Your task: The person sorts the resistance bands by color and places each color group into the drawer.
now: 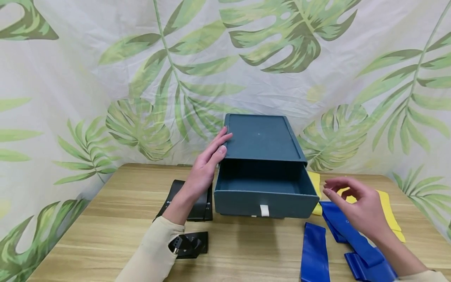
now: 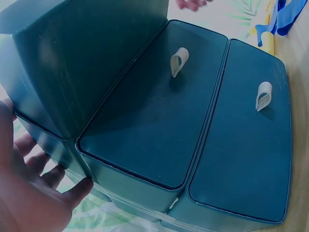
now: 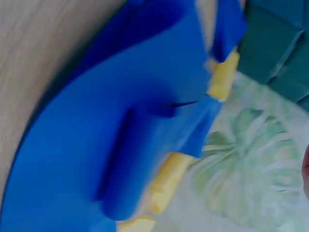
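Observation:
A dark teal drawer unit (image 1: 260, 137) stands on the table with its top drawer (image 1: 246, 203) pulled out; the part of its inside that shows holds nothing. In the left wrist view, two lower drawers (image 2: 149, 106) with pale loop tabs sit closed. My left hand (image 1: 206, 164) rests against the unit's left side, fingers extended. To the right of the drawer, apart from it, my right hand (image 1: 359, 205) hovers with loosely bent fingers and nothing visible in them. Blue elastic-looking bands (image 1: 314, 250) and yellow bands (image 1: 389, 213) lie below and behind it.
Black flat bands (image 1: 172, 192) lie on the wooden table (image 1: 123, 219) left of the unit, partly behind my left forearm. Behind the table hangs a leaf-patterned cloth (image 1: 197, 78). Blurred blue material (image 3: 96, 145) fills much of the right wrist view.

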Demonstrator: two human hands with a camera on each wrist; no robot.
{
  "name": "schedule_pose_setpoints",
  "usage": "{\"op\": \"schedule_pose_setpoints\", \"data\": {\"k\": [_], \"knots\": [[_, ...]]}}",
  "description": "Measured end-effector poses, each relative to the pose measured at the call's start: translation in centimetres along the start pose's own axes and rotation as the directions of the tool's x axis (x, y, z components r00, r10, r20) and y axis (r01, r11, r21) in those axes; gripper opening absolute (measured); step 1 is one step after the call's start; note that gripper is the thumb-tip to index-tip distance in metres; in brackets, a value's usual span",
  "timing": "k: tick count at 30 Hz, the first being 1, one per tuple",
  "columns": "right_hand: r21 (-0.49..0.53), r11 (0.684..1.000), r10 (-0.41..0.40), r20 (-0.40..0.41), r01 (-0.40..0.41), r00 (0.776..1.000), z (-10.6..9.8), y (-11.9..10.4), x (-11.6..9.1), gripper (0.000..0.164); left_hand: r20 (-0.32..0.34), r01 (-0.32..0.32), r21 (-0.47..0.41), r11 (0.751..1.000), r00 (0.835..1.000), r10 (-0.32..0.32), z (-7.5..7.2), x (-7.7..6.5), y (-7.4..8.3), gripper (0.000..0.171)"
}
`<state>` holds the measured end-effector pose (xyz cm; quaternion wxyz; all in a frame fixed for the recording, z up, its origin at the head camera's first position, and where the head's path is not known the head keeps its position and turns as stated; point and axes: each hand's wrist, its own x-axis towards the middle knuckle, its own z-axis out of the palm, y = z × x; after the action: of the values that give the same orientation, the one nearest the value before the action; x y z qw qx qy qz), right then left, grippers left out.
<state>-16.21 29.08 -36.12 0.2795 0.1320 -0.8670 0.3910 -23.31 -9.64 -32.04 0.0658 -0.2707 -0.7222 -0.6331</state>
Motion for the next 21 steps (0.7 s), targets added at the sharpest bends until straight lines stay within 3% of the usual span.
{"op": "schedule_pose_setpoints", "data": {"k": [11, 21], "knots": [[-0.147, 0.985, 0.123, 0.196, -0.095, 0.973, 0.7, 4.3, 1.1, 0.028, 0.000, -0.003, 0.008, 1.000, 1.000, 0.003, -0.1, 0.1, 0.0, 0.048], [-0.211, 0.968, 0.205, 0.354, -0.135, 0.913, 1.5, 5.6, 2.0, 0.023, 0.003, 0.005, 0.002, 1.000, 1.000, -0.005, 0.0, 0.0, 0.1, 0.048]]}}
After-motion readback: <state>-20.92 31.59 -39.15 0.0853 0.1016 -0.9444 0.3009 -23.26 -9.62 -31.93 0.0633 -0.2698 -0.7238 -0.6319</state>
